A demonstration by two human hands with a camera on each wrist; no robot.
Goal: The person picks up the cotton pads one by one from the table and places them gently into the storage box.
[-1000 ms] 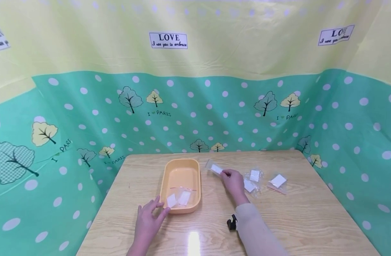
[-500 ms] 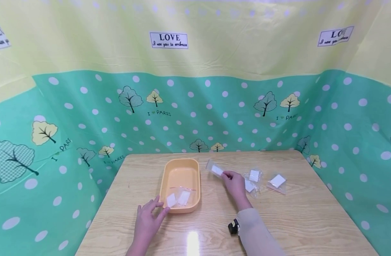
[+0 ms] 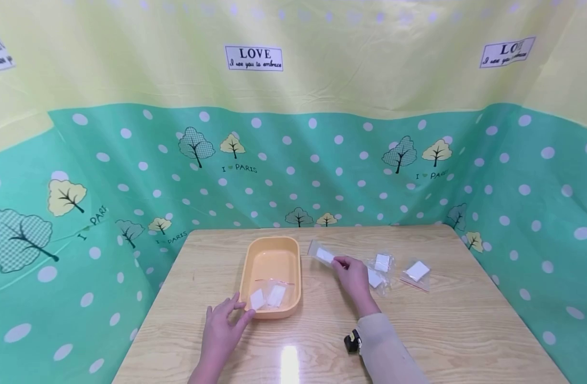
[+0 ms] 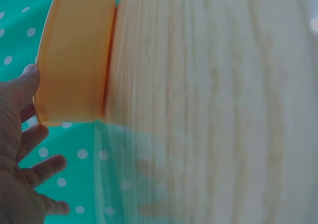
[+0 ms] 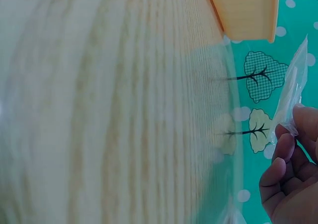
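In the head view, my left hand [image 3: 220,332] holds the near left corner of an orange plastic tray [image 3: 269,243] between thumb and index finger, the other fingers spread apart. The left wrist view shows the thumb [image 4: 26,85] right at the rim of the tray [image 4: 77,55]. To the tray's right, my right hand [image 3: 353,280] pinches the edge of a clear zip bag [image 3: 324,255] with a white block inside. Seen from the right wrist, this bag [image 5: 292,87] stands raised above the thumb and fingertips of the right hand [image 5: 293,169].
Two bagged white blocks [image 3: 276,295] lie at the tray's near end. Right of my right hand, two more bags [image 3: 382,262] overlap, and another bag [image 3: 417,271] lies farther right. The wooden table [image 3: 447,330] is bordered by a green dotted curtain [image 3: 317,176].
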